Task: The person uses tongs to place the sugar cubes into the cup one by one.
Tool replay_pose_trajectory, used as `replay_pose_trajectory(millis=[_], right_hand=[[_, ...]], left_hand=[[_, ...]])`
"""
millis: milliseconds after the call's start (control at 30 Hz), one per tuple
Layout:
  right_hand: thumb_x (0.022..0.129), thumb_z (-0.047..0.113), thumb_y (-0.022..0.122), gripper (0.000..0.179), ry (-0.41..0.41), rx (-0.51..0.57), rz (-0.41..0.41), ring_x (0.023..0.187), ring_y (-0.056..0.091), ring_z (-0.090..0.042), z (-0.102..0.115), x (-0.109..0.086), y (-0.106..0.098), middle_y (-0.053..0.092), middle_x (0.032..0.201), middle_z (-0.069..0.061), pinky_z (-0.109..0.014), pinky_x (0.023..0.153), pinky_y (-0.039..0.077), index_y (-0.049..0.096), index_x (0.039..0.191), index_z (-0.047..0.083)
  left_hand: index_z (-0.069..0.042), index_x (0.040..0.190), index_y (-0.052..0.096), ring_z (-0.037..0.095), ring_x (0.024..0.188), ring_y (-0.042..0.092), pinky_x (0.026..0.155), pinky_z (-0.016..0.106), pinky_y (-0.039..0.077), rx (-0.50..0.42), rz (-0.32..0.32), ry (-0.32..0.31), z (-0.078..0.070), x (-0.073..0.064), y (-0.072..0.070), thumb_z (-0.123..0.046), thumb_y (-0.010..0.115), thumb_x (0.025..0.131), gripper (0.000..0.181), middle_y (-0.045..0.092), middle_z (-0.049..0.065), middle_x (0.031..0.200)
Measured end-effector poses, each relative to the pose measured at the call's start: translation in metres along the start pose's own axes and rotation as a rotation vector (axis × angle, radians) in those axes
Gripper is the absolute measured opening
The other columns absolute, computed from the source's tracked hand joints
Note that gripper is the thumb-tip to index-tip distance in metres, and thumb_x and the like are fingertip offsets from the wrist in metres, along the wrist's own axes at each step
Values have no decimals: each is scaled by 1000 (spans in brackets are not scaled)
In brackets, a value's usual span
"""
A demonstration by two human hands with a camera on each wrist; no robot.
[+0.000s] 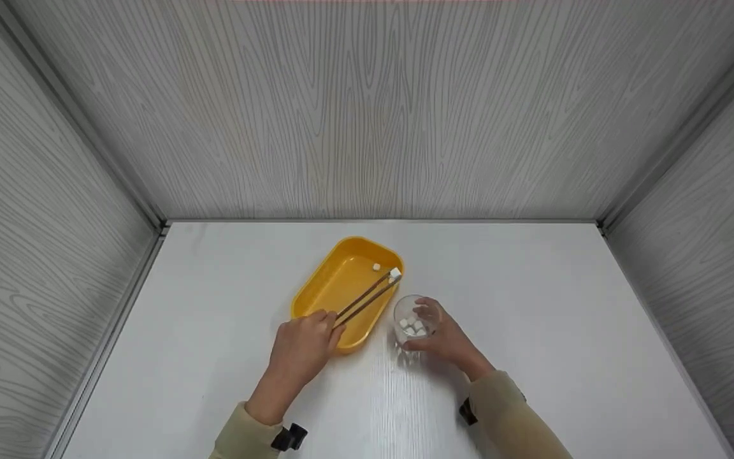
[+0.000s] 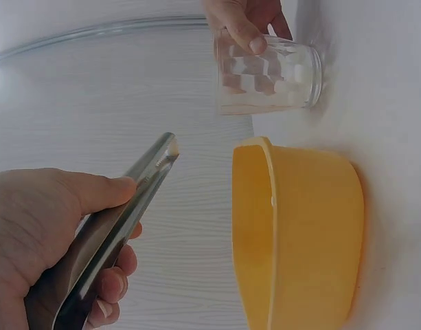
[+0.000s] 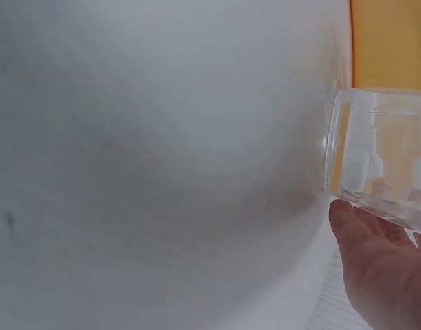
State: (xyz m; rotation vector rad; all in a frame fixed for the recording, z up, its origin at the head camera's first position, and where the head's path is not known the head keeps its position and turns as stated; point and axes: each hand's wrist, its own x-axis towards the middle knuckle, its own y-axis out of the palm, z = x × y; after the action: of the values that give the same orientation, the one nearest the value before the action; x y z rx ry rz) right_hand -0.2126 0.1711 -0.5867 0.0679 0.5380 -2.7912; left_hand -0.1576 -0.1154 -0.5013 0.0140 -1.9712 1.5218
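Observation:
My left hand grips metal tongs, which reach over the yellow tray. Pinched at their tips is a small white cube, above the tray's far right corner. In the left wrist view the tongs tilt, thumb on one arm and fingers round the other. To the right of the tray, my right hand holds a clear drinking glass from its right side, thumb and fingers curved about it. Several white cubes lie in the bottom of the glass, which stands upright on the table.
Another white cube lies in the far end of the tray. The white table is bounded by grey wood-grain panels at the back and both sides. Tray and glass stand close together near the middle.

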Motion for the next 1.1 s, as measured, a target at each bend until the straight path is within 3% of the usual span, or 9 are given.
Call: replay_pose_trajectory(millis=[167,400,533,867,1100], right_hand=[[67,15,92,95,-14,22,17,135,40,-38,-2,0,-1,46,142,-18,-57,107,28,36,144,9],[72,6,87,93,-14,55,31,135,36,-44,33,-15,-4,40,144,-28,-60,106,28,32,147,3],[72,7,87,94,8,50,19,136,37,-42,34,-16,-3,39,145,-26,-58,107,28,32,148,4],[72,6,87,88,-21,49,37,135,37,-43,33,-15,-4,40,144,-27,-59,107,27,35,143,3],[73,6,87,91,-13,70,67,137,34,-43,33,-14,-5,38,145,-29,-59,108,25,32,146,4]], left_hand=[[-3,89,73,16,53,55,47,31,48,-22,22,61,-6,-2,-6,-25,77,85,23,63,4,72],[-3,88,72,14,54,56,50,30,47,-20,54,148,-10,-6,-4,-26,78,85,23,59,1,68],[-5,82,70,13,52,53,48,29,45,-12,74,163,-11,-8,-2,-27,79,84,23,56,0,65],[-6,79,65,14,54,48,52,30,44,-7,55,112,-10,-7,0,-34,78,84,31,52,1,64],[-3,83,66,14,50,45,45,29,43,-29,89,9,-4,-7,0,-34,77,85,33,50,2,64]])
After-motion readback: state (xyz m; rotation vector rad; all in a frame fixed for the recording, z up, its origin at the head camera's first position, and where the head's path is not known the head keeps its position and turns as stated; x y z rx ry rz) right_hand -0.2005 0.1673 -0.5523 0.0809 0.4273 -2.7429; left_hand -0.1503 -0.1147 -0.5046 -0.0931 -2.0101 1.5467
